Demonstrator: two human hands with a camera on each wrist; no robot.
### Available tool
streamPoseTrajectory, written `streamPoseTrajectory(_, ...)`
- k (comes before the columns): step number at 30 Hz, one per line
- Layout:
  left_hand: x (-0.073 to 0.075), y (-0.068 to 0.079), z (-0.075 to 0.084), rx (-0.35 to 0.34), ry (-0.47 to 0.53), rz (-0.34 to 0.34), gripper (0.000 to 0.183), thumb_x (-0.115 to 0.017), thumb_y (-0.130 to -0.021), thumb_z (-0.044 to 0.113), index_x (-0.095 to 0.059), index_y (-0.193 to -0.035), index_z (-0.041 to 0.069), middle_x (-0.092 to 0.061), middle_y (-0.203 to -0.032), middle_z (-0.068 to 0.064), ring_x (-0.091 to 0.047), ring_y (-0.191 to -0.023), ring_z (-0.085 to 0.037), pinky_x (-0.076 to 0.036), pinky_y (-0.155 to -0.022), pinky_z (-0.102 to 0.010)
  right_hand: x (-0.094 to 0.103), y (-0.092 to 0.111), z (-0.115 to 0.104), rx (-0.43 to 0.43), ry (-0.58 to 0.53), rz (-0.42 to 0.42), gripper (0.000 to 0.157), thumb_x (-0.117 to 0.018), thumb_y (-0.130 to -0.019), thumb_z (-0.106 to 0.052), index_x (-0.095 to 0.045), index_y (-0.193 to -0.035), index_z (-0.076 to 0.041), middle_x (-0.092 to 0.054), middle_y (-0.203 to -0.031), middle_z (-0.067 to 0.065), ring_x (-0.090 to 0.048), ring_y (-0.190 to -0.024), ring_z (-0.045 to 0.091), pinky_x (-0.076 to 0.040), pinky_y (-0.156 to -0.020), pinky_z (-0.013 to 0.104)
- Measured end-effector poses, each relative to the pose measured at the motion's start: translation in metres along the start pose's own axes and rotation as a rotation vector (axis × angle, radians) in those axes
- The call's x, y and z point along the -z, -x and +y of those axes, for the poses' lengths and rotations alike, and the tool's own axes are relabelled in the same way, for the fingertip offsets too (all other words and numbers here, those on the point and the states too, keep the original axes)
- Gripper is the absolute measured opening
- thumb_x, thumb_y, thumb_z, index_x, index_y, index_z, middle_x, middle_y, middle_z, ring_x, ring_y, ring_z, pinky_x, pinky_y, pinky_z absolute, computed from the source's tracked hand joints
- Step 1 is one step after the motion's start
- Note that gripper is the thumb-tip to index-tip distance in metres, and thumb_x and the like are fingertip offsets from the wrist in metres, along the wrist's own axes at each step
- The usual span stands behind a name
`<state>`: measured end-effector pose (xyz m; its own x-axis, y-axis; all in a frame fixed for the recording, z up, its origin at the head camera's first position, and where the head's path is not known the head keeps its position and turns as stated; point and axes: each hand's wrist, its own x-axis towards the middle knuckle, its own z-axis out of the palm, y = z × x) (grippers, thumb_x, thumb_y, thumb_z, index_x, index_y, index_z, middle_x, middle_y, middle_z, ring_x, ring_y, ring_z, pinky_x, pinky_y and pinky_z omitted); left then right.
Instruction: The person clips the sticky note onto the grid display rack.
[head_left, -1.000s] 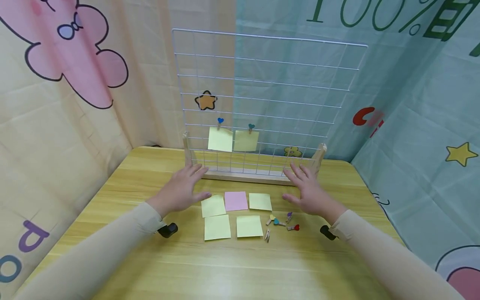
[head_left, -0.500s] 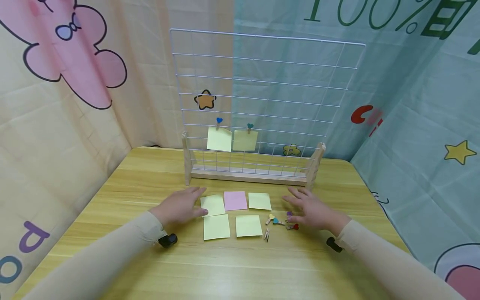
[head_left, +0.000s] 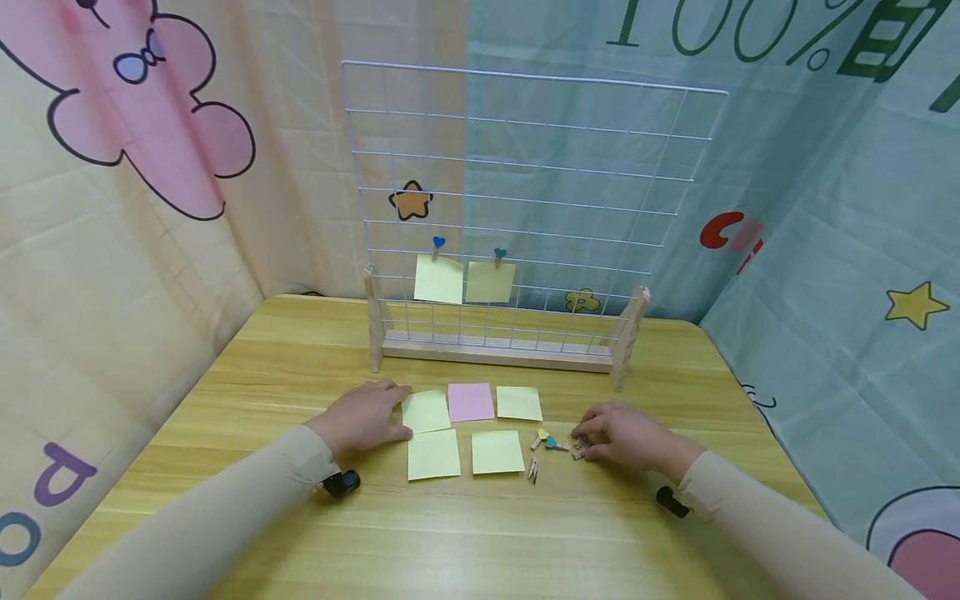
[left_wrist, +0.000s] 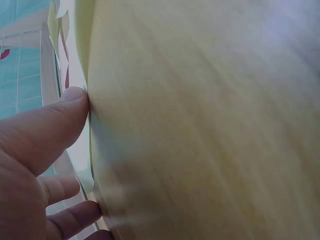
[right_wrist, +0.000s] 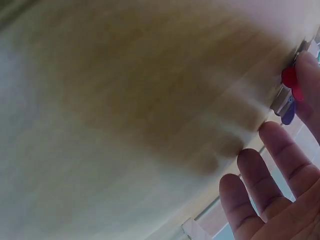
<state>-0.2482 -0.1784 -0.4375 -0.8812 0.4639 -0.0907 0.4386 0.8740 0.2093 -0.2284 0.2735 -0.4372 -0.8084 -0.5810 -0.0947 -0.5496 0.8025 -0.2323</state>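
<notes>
My left hand [head_left: 360, 419] rests on the table at the left edge of a yellow sticky note [head_left: 427, 412]. In the left wrist view, the thumb touches the paper edge while the other fingers are spread apart. My right hand [head_left: 630, 437] reaches down over small wooden clips at the right. Its thumb lies against a red heart clip [right_wrist: 289, 77] in the right wrist view, beside a purple heart clip [right_wrist: 288, 112]. The index fingertip touches the table, apart from the thumb. From the head view, the hand mostly hides these two clips.
A pink note [head_left: 471, 402] and more yellow notes [head_left: 498, 452] lie between my hands. Blue [head_left: 552, 442], yellow [head_left: 542, 436] and plain [head_left: 533, 470] clips sit nearby. Behind stands a white wire grid [head_left: 570, 175] on a wooden base [head_left: 498, 356], with two clipped notes [head_left: 438, 280].
Both hands have come down and back toward me from in front of the grid. My left hand is now at the note's edge, and the right fingers have closed in over the clips.
</notes>
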Motion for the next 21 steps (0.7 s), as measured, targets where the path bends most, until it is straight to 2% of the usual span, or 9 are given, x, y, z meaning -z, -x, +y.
streamPoseTrajectory(9, -0.001, -0.007, -0.004, 0.011, 0.069, 0.002, 0.076, -0.08, -0.091, 0.046, -0.056, -0.148, 0.002, -0.06, -0.144, -0.021, -0.057, -0.132, -0.042, -0.046, -0.114, -0.057, -0.001, 0.0, 0.002, 0.036, -0.016, 0.022, 0.024, -0.078, -0.096, -0.017, -0.079, -0.119, -0.019, -0.07, -0.106, -0.009, -0.063, -0.096, 0.007, -0.058, -0.088, 0.037)
streamPoseTrajectory(16, -0.003, -0.013, -0.009, 0.058, 0.175, -0.005, 0.074, -0.086, -0.087, 0.042, -0.06, -0.144, 0.003, -0.061, -0.138, -0.017, -0.058, -0.128, -0.037, -0.048, -0.112, -0.053, 0.0, 0.0, 0.001, 0.023, -0.028, 0.02, 0.022, -0.077, -0.096, -0.012, -0.08, -0.117, -0.016, -0.071, -0.103, -0.008, -0.065, -0.094, 0.007, -0.059, -0.086, 0.037)
streamPoseTrajectory(21, -0.004, -0.015, -0.01, 0.066, 0.215, 0.01, 0.067, -0.089, -0.085, 0.038, -0.063, -0.137, 0.004, -0.062, -0.135, -0.016, -0.058, -0.128, -0.037, -0.048, -0.112, -0.054, 0.002, -0.001, -0.002, -0.024, -0.036, 0.008, 0.02, -0.075, -0.097, -0.011, -0.08, -0.116, -0.014, -0.072, -0.102, -0.007, -0.065, -0.092, 0.006, -0.059, -0.085, 0.036)
